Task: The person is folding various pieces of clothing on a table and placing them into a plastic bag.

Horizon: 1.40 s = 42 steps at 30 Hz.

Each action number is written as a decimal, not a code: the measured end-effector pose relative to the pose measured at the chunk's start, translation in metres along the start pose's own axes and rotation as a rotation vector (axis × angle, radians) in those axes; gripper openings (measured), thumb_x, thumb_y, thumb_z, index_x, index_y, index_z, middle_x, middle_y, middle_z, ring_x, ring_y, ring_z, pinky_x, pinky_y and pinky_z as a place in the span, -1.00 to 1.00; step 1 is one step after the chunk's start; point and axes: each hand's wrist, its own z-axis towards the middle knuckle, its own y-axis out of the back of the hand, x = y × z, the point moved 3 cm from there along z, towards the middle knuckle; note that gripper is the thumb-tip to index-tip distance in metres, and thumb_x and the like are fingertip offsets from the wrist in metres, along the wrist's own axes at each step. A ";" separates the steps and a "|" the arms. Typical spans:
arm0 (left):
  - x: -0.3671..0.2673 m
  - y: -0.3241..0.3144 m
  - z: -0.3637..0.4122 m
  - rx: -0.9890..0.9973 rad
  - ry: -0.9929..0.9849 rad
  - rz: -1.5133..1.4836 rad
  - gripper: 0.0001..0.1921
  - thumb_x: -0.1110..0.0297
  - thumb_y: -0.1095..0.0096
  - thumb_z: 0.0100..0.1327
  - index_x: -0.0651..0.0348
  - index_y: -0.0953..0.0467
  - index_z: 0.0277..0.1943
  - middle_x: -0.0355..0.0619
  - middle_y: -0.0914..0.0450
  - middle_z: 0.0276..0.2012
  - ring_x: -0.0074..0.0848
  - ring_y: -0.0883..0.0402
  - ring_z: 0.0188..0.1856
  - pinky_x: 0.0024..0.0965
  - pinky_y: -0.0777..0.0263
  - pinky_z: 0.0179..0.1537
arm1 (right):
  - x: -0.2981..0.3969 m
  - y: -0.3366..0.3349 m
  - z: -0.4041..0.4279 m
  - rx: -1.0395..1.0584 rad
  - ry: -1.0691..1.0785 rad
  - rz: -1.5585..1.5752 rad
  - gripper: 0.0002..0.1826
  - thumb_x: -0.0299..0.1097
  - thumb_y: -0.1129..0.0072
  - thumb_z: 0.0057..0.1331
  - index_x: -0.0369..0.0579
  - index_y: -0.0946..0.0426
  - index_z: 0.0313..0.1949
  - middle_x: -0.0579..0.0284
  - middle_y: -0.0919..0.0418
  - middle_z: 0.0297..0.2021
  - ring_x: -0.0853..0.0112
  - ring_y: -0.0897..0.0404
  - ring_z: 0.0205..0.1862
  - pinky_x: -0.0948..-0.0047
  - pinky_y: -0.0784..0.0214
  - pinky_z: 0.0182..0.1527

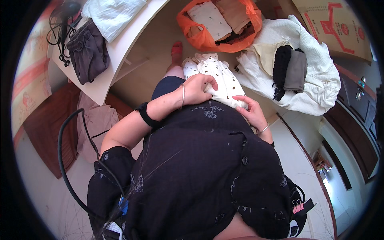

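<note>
A white garment [223,75] with dark polka dots lies bunched over my lap, its gathered end spread towards my knees. My left hand [200,89] rests on its near part, thumb and fingers curled into the fabric. At the near right edge, my right hand [253,112] pinches the cloth between thumb and fingers. Both hands are close to the front of my black shirt [198,156]. The exact kind of garment cannot be told from its folds.
An orange plastic bag [258,15] of folded clothes stands ahead. To the right, folded black cloth [282,70] and grey cloth [295,70] lie on a white textured cloth [322,87], near a cardboard box [333,27]. A white table [120,57] at left holds dark drawstring shorts [88,52].
</note>
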 end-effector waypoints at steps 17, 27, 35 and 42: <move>-0.019 0.018 -0.007 0.291 -0.029 0.277 -0.48 0.51 -0.37 -0.09 0.29 -0.53 0.04 0.18 -0.64 -0.16 -0.07 -0.63 -0.03 -0.23 -0.45 0.05 | 0.032 0.002 0.006 0.224 0.044 -0.211 -0.56 -0.49 -0.19 0.28 -0.28 -0.48 0.16 0.21 -0.61 -0.02 0.50 -0.55 -0.03 0.48 -0.39 0.07; -0.030 0.016 -0.016 0.144 -0.144 0.625 -0.80 0.48 -0.16 0.08 0.29 -0.59 -0.21 0.13 -0.60 -0.32 -0.02 -0.62 -0.18 -0.06 -0.48 -0.09 | 0.066 -0.003 0.001 -0.017 0.195 -0.789 -0.70 -0.48 -0.11 0.17 -0.13 -0.61 -0.09 -0.12 -0.58 -0.26 -0.04 -0.58 -0.21 0.19 -0.41 -0.13; -0.083 0.054 -0.049 -0.099 -0.330 0.560 -0.81 0.46 -0.22 0.07 0.21 -0.57 -0.21 0.04 -0.52 -0.42 -0.07 -0.58 -0.32 -0.10 -0.45 -0.25 | 0.128 0.011 -0.030 -0.140 0.327 -0.783 -0.84 -0.52 -0.20 0.20 -0.14 -0.60 -0.20 -0.03 -0.49 -0.14 0.04 -0.55 -0.12 0.26 -0.41 -0.09; -0.158 0.086 -0.086 -0.275 -0.464 0.440 -0.80 0.51 -0.26 -0.01 0.20 -0.58 -0.25 0.01 -0.55 -0.44 -0.15 -0.58 -0.39 -0.24 -0.43 -0.36 | 0.199 0.028 -0.066 -0.260 0.742 -0.774 -0.79 -0.59 -0.28 0.07 -0.19 -0.59 -0.25 -0.01 -0.51 0.02 0.06 -0.55 -0.01 0.25 -0.40 0.00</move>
